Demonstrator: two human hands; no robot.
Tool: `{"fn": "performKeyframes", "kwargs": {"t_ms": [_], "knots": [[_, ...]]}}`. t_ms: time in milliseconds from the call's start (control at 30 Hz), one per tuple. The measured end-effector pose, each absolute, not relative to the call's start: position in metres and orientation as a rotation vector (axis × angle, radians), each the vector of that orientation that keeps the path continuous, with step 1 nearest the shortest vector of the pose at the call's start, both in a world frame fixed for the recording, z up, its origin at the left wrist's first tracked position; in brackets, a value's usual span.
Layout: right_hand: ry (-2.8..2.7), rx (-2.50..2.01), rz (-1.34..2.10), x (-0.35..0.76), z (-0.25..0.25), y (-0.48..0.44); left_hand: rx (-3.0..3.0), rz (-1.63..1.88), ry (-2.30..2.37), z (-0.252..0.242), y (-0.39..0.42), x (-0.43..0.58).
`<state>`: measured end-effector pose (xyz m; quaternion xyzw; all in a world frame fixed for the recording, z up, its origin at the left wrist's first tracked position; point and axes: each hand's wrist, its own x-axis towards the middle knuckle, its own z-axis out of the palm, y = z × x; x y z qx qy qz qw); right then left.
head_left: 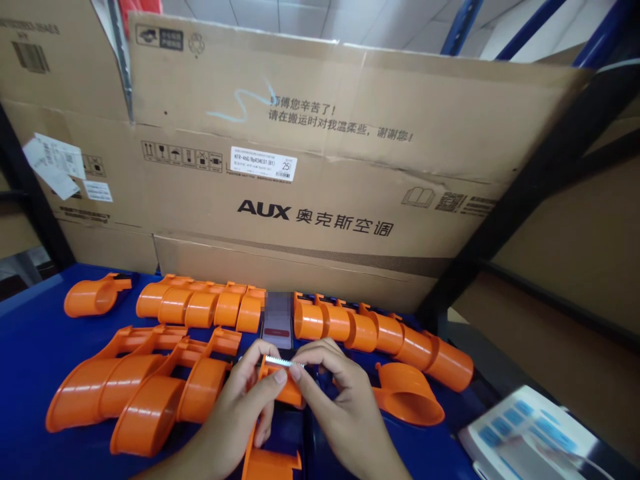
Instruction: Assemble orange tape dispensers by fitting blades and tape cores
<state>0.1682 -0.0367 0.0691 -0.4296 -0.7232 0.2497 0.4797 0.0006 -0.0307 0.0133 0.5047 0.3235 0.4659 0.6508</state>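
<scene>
Near the front middle, my left hand (255, 393) is closed around an orange plastic tape dispenser (290, 395), its thumb lying along the top end. A silver serrated cutting blade (277, 362) runs along that end. My right hand (333, 380) pinches the blade's right end between thumb and index finger. The lower part of the dispenser reaches down to the bottom edge of the view, partly covered by my left fingers. Just beyond my hands a phone (277, 327) rests between two rows of orange dispensers.
Orange dispensers line the back left (200, 307) and back right (377, 331) of the blue table (30, 340). Several more lie in a front-left group (150, 387); another dispenser (413, 393) sits right of my hand. A cardboard box (320, 193) stands behind; a white-and-blue box (525, 427) lies at right.
</scene>
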Motion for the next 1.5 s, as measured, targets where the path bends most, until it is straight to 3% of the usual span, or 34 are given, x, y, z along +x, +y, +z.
{"fn": "performKeyframes", "kwargs": {"t_ms": [700,967,1500], "knots": [[-1.623,-1.082,0.531,0.177,0.073,-0.041,0.960,1.236,0.709,0.023,-0.031,-0.005],[-1.516,-1.181,0.395,0.194,0.071,-0.034,0.866,1.387,0.498,0.034,-0.034,-0.007],[-1.834,-1.513,0.121,0.212,0.061,-0.020,0.812,1.359,0.467,0.034,-0.028,-0.008]]}}
